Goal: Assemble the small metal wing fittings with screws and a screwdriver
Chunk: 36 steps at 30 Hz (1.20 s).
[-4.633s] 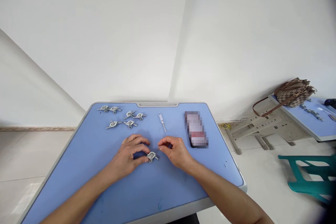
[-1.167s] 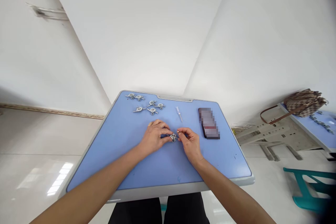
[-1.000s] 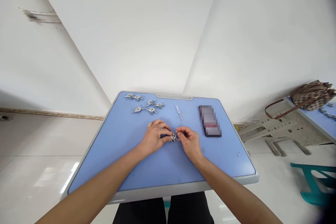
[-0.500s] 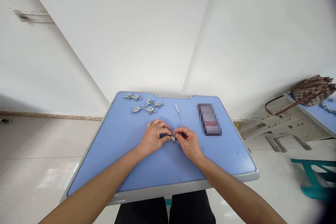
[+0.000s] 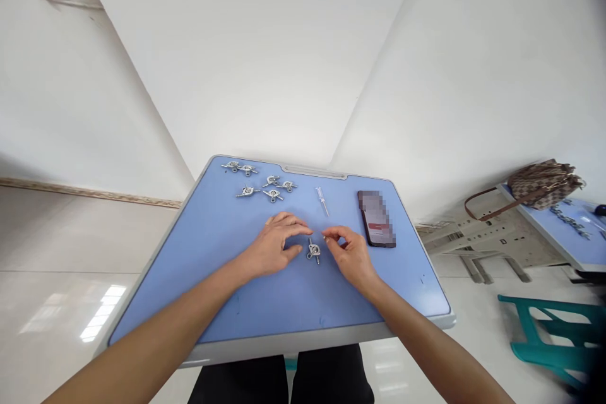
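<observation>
A small silver metal part (image 5: 314, 251) lies on the blue table (image 5: 265, 303) between my hands. Just left of it, my left hand (image 5: 277, 245) rests with thumb and fingers apart, holding nothing. To the right, my right hand (image 5: 349, 254) has its thumb and index finger pinched together; a tiny pale bit shows at the tips, too small to name. Several similar metal parts (image 5: 273, 195) lie at the table's back left. Beyond my hands is a thin clear tool with a metal shaft (image 5: 322, 201).
A phone (image 5: 377, 219) lies on the table's right side. Behind the table stands a white wall (image 5: 265, 63). Off to the right are a checkered bag (image 5: 540, 186) on another desk (image 5: 587, 246) with more metal parts, and a green stool (image 5: 553, 334).
My hands have drawn apart and let go of the metal part, which now lies on the table. The camera view has shifted slightly.
</observation>
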Motion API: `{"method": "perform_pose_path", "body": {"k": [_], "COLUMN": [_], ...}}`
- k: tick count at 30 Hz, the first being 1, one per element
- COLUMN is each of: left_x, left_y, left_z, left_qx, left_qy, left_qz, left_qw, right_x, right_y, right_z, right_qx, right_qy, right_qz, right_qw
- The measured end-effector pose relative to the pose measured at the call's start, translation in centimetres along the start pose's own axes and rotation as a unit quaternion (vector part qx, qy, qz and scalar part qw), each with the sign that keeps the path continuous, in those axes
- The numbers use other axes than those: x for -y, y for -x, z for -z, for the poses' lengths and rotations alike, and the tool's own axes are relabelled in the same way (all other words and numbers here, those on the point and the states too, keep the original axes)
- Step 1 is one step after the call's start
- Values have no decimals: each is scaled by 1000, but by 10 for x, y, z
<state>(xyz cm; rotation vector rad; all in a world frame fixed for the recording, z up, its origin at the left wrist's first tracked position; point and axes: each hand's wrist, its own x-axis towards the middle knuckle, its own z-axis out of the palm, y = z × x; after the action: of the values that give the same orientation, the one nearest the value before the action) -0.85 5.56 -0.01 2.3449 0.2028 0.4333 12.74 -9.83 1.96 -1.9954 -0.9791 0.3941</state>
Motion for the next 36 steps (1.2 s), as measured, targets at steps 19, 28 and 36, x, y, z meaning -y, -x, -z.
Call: {"method": "perform_pose_path", "body": {"k": [19, 28, 36], "left_x": [-29, -27, -31], "left_y": [17, 17, 18], "left_z": [-10, -15, -17], "left_qx": [7, 19, -45], "left_qy": [-205, -179, -198], "left_qz": [-1, 20, 41], "left_qw": [979, 983, 978], "right_x": [-14, -20, -10], "right_y": [26, 16, 41], "right_z": [6, 2, -4], "right_qx": [42, 34, 0], "right_qy": [224, 304, 318], "right_qz": [71, 134, 126], "right_qw": [971, 943, 940]}}
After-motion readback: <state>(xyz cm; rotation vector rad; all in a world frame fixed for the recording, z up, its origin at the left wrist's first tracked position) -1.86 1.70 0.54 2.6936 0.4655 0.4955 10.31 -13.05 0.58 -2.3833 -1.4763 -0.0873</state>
